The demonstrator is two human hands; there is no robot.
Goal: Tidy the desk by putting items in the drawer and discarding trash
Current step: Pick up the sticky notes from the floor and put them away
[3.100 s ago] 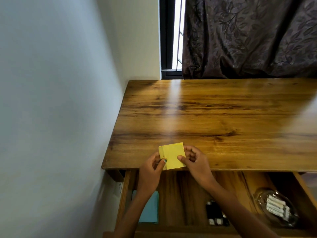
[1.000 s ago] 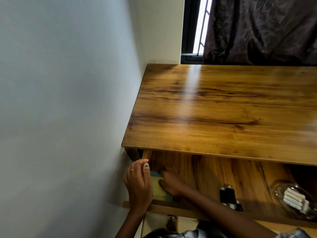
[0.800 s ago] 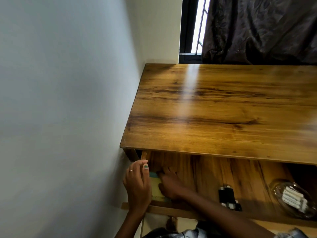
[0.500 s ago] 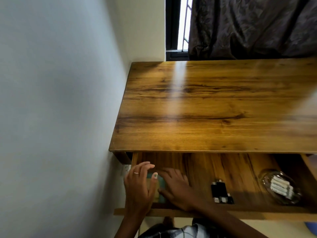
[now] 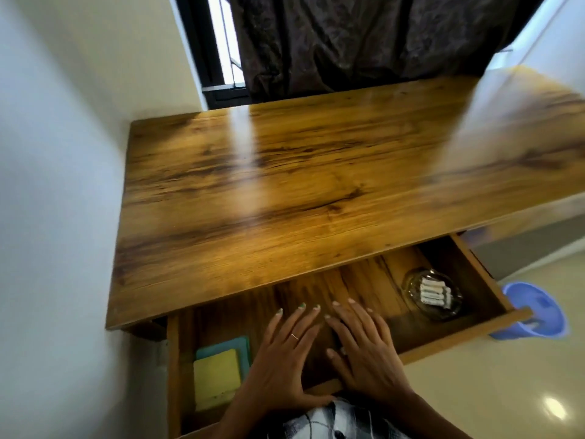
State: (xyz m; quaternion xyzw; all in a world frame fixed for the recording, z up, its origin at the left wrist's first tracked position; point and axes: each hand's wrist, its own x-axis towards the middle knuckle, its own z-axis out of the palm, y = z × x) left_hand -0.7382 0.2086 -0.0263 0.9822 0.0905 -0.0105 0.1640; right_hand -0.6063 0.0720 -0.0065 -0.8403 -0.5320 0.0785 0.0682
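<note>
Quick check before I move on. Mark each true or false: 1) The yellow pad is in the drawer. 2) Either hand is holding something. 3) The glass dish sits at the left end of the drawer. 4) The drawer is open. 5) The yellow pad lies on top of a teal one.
1) True. The yellow pad lies at the left end of the drawer.
2) False. The left hand and the right hand are spread flat and empty over the drawer.
3) False. The glass dish sits toward the right end.
4) True. It is pulled out from under the desk top.
5) True. The teal pad shows behind and beside it.
</note>
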